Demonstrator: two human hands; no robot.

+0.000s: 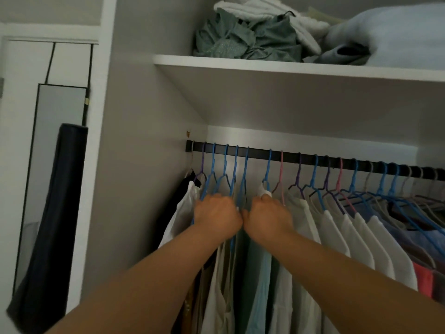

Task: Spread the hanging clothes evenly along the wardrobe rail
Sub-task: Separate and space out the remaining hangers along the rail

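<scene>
Hanging clothes (313,227) on coloured plastic hangers (315,172) along the black wardrobe rail (257,155), which runs under the white shelf (265,66) from the left wall of the wardrobe towards the right. Spacing on the rail is uneven: a tight cluster of hooks at its left end, one gap near its middle, then steadily denser packing towards its right end. Both hands work just below the rail at that gap. The left hand (216,216) is closed around the shoulders of the blue hangers on the gap's left side; the right hand (267,216) is curled on the hanger and pale garment on its right side. The knuckles nearly meet, a placement that suits pushing the two groups apart or drawing them together; which is intended cannot be told. Above the rail, the shelf holds folded bedding (385,37). Left of the rail, outside the wardrobe, hangs a mirror (55,131).
</scene>
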